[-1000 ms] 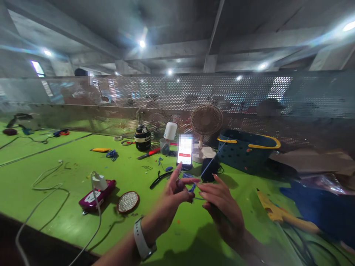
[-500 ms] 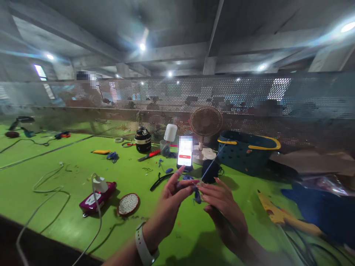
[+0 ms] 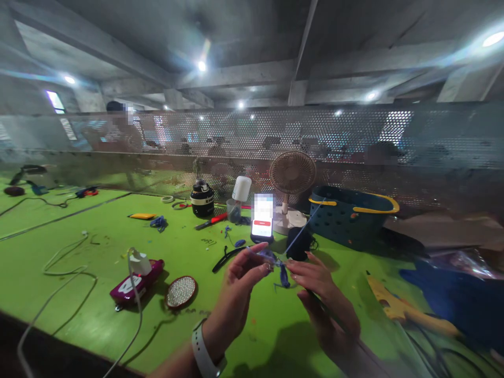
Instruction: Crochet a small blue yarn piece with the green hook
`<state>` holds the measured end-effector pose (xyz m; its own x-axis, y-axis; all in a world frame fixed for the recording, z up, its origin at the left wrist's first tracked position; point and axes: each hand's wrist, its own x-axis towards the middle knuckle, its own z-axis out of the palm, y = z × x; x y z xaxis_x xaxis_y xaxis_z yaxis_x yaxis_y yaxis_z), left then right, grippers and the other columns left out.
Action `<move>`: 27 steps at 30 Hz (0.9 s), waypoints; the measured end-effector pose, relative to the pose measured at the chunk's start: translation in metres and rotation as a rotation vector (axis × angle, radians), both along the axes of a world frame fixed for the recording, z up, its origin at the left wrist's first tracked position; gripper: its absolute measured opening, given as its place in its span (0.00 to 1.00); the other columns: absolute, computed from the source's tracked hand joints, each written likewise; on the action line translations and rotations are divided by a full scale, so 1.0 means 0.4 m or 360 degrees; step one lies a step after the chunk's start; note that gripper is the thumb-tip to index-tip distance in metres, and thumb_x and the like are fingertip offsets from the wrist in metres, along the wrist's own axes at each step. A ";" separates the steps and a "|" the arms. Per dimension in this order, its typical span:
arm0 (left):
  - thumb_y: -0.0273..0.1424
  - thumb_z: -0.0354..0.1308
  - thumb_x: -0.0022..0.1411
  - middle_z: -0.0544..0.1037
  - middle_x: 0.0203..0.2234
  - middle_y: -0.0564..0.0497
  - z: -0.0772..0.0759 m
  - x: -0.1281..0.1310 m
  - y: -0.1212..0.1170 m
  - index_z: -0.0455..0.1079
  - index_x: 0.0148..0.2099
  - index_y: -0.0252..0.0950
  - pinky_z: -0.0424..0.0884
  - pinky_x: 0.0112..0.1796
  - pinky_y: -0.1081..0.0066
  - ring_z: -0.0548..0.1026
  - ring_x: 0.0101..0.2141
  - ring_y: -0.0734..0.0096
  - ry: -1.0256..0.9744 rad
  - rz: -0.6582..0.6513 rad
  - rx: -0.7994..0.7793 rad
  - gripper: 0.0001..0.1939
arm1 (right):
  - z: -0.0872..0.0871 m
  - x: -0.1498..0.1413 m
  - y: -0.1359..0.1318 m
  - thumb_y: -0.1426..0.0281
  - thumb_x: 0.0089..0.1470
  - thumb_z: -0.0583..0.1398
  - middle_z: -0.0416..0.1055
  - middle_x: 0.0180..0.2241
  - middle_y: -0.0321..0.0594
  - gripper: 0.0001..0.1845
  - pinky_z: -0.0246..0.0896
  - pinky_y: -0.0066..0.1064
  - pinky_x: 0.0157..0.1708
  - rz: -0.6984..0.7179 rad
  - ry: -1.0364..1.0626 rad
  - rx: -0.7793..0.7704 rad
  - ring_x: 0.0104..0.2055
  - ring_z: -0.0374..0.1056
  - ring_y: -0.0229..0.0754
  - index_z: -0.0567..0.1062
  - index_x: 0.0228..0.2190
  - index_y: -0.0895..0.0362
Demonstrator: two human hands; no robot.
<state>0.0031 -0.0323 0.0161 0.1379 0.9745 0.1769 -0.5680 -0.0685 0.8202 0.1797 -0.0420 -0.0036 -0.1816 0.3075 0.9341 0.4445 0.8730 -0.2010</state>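
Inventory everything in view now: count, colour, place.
bench: 1, green, foreground
partition: 1, grey, behind
fan: 1, brown/white, centre
phone: 1, black, before fan
basket: 1, teal, right
glue gun: 1, yellow, right
cloth: 1, blue, far right
bottle: 1, black, centre-left
socket block: 1, purple, left
beaded disc: 1, white/red, left
cutters: 2, yellow left, red centre
yarn: uncountable, blue, at hands
small scraps: uncountable
hands: 2, left, right, bare, centre

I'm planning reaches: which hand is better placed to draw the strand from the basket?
Probably the right hand: it is nearer the basket, and the strand slants from the rim down beside its fingertips. The left hand is farther away, pinching the bluish yarnwork.
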 end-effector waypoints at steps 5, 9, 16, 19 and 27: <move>0.29 0.70 0.52 0.80 0.38 0.51 -0.012 -0.006 0.006 0.75 0.53 0.45 0.69 0.45 0.69 0.75 0.41 0.69 0.0134 0.0041 0.0045 0.24 | 0.003 -0.007 -0.005 0.71 0.63 0.57 0.80 0.44 0.43 0.10 0.59 0.55 0.58 0.0055 0.0100 -0.0083 0.48 0.76 0.49 0.73 0.45 0.50; 0.26 0.72 0.49 0.77 0.52 0.49 -0.005 0.001 0.002 0.70 0.58 0.49 0.69 0.48 0.66 0.73 0.51 0.62 0.0099 -0.0041 0.0070 0.34 | 0.002 -0.011 -0.005 0.71 0.63 0.57 0.79 0.45 0.43 0.10 0.58 0.54 0.59 0.0083 0.0138 -0.0114 0.49 0.76 0.48 0.74 0.46 0.51; 0.28 0.70 0.53 0.82 0.36 0.50 -0.008 0.021 0.007 0.64 0.63 0.46 0.71 0.47 0.65 0.78 0.41 0.68 0.0033 -0.0028 0.0106 0.36 | -0.005 -0.012 0.001 0.72 0.62 0.58 0.80 0.44 0.42 0.09 0.58 0.51 0.59 0.0091 0.0175 -0.0104 0.47 0.76 0.47 0.75 0.43 0.52; 0.29 0.71 0.52 0.82 0.35 0.51 -0.011 0.024 0.009 0.65 0.62 0.45 0.71 0.46 0.66 0.78 0.38 0.69 0.0021 -0.0003 0.0089 0.36 | -0.003 -0.012 0.000 0.71 0.62 0.58 0.81 0.43 0.42 0.08 0.59 0.55 0.58 0.0068 0.0159 -0.0097 0.46 0.77 0.48 0.75 0.43 0.51; 0.26 0.71 0.50 0.80 0.31 0.52 -0.005 0.031 -0.001 0.66 0.61 0.40 0.69 0.39 0.69 0.76 0.32 0.72 -0.0163 -0.0112 -0.0231 0.36 | 0.009 -0.012 -0.006 0.71 0.63 0.57 0.81 0.42 0.43 0.08 0.61 0.55 0.57 0.0044 0.0173 -0.0062 0.45 0.77 0.49 0.76 0.42 0.52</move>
